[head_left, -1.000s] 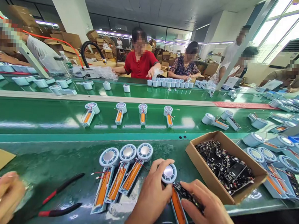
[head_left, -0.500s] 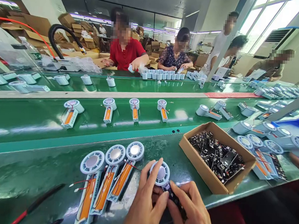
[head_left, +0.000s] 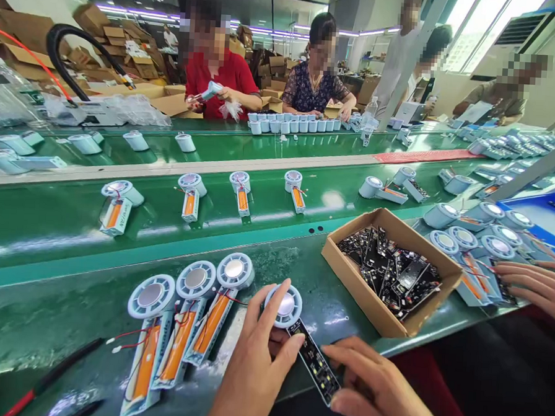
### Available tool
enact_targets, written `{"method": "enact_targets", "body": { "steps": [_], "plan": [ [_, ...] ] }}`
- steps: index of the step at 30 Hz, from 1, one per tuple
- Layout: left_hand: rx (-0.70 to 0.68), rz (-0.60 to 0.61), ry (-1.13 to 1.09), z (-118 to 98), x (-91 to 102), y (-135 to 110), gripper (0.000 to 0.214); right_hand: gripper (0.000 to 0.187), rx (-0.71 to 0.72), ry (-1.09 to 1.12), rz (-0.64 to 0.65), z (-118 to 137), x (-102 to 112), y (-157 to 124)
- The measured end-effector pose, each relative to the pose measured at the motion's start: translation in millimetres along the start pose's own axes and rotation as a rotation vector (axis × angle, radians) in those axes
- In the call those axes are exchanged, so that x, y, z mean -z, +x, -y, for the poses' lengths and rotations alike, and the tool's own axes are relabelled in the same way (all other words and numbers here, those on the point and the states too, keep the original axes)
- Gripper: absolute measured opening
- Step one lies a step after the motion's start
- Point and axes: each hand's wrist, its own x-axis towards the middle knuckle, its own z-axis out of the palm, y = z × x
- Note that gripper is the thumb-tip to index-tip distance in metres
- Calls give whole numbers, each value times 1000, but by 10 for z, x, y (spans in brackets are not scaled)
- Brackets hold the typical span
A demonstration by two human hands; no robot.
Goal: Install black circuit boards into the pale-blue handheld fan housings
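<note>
My left hand (head_left: 260, 356) is closed around a light-blue round-headed device (head_left: 285, 308), a silver disc in its ring. Along the device's handle lies a black circuit board (head_left: 316, 363), component side up, with my left thumb on its upper end. My right hand (head_left: 375, 384) has its thumb at the board's lower end and its index finger by the right edge; the other fingers curl underneath, partly hidden. Left of my hands, several similar devices (head_left: 198, 281) lie with orange batteries (head_left: 180, 345) and thin wires showing in their handles.
A cardboard box (head_left: 370, 300) of loose circuit boards stands to the right. Beyond it are piled devices (head_left: 462, 239) and another person's hand (head_left: 532, 280). Devices sit on the green conveyor belt (head_left: 257, 238). A black-and-red tool (head_left: 59, 370) lies lower left. Several people work opposite.
My right hand has moved down along the handle, uncovering the circuit board's face. The view has shifted slightly. Another person's hands have come in at the right edge.
</note>
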Motion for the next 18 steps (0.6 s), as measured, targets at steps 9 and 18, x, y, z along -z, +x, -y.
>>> {"method": "enact_targets", "body": {
  "steps": [9,18],
  "plan": [
    [-114,-75,82,-39,-13,-85,57,61,-143,283,176,118,-58,190],
    [-172,-78,122,-49,1,-182,66,42,-63,282,98,279,-112,335]
  ]
}}
